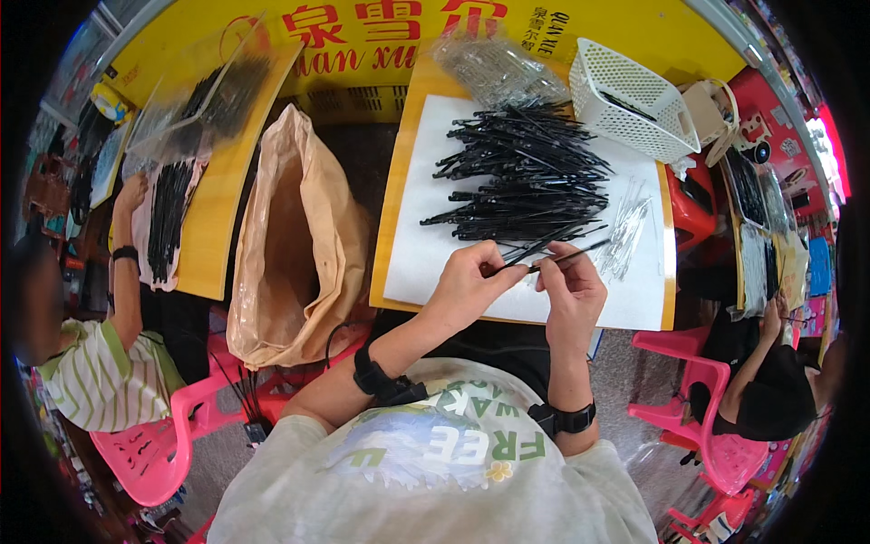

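Over the near edge of the white-covered board, my left hand and my right hand are close together, fingers pinched. Between them they hold a thin black stick, whose end sticks out past my right fingers. Whether my left fingers grip a second stick is hard to tell. Just beyond my hands lies a big loose pile of similar thin black sticks, some with small thicker heads. Slim clear plastic tubes or sleeves are spread to the right of the pile, near my right hand.
A clear bag of transparent pieces lies at the board's far edge, beside a white perforated basket. A large open brown sack stands left of the board. Co-workers sit on pink chairs at left and right, each at a board with black sticks.
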A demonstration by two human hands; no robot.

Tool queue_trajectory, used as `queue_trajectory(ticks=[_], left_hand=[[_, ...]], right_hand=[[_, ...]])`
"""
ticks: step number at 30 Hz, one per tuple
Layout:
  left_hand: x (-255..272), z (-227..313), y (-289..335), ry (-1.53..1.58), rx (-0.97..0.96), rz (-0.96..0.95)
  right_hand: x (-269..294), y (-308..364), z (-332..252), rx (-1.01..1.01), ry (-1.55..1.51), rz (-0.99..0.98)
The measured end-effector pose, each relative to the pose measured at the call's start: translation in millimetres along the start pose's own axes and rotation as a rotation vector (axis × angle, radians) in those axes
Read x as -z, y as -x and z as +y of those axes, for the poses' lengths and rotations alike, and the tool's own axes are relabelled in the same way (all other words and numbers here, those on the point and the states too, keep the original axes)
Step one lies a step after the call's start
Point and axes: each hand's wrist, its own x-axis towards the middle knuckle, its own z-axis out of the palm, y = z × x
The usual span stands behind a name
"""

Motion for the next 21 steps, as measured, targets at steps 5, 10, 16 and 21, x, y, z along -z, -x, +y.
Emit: queue_trajectory(ticks=[5,10,16,21], left_hand=[[1.4,-9.2,-1.7,-0.099,0.04,-0.181],[0.9,-11.3,-6.6,0.024,0.095,-0.349],[3.8,-29.6,-18.4,-0.103,-0.119,-0.066],[18.7,-62.2,-27.5,-0.192,-0.169,0.098]], right_hand=[[1.3,-13.8,5.1,-0.177,-0.181,-0.136],[33.4,-47.1,-26.8,-0.224,-0.025,-0.304],[92.5,-190.0,-133.6,0.412,1.066,-0.097],[123.9,-360.2,-91.7,0.455,1.706,-0.17]])
